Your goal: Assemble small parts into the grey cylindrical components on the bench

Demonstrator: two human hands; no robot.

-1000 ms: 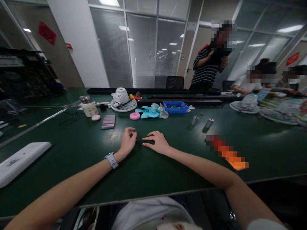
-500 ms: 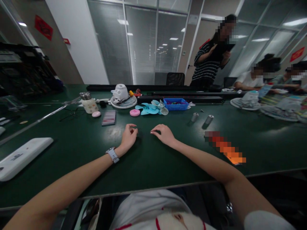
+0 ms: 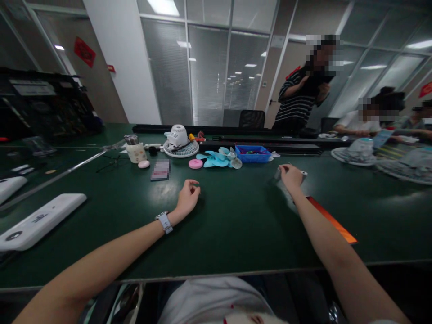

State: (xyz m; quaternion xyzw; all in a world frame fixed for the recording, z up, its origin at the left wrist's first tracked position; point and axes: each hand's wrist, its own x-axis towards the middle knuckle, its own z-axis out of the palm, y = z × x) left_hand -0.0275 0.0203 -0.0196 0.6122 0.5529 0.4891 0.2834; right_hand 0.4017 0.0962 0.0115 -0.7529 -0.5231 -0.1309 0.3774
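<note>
My left hand (image 3: 189, 196), with a watch (image 3: 164, 222) on its wrist, rests on the green table (image 3: 222, 234). Its fingers are loosely curled and apart, with nothing between them. Farther right, my right hand (image 3: 291, 178) has its fingers bent together at a small silver metal cylinder (image 3: 277, 173). Part of this cylinder is hidden by the fingers, and it looks close to the table top. A second metal cylinder (image 3: 304, 174) shows only its end behind that hand. Beneath the right forearm lies a flat orange item (image 3: 332, 220), partly covered.
Toward the back stand a white fan part (image 3: 178, 136), light-blue fan blades (image 3: 218, 159), a pink disc (image 3: 195, 164), a blue box (image 3: 253, 154) and a bottle (image 3: 135, 150). A white device (image 3: 43, 220) lies left. Other people (image 3: 303, 92) are beyond the table.
My right hand has moved right from the middle of the table to the metal cylinders. The left hand stays nearly in place. The whole view has shifted slightly.
</note>
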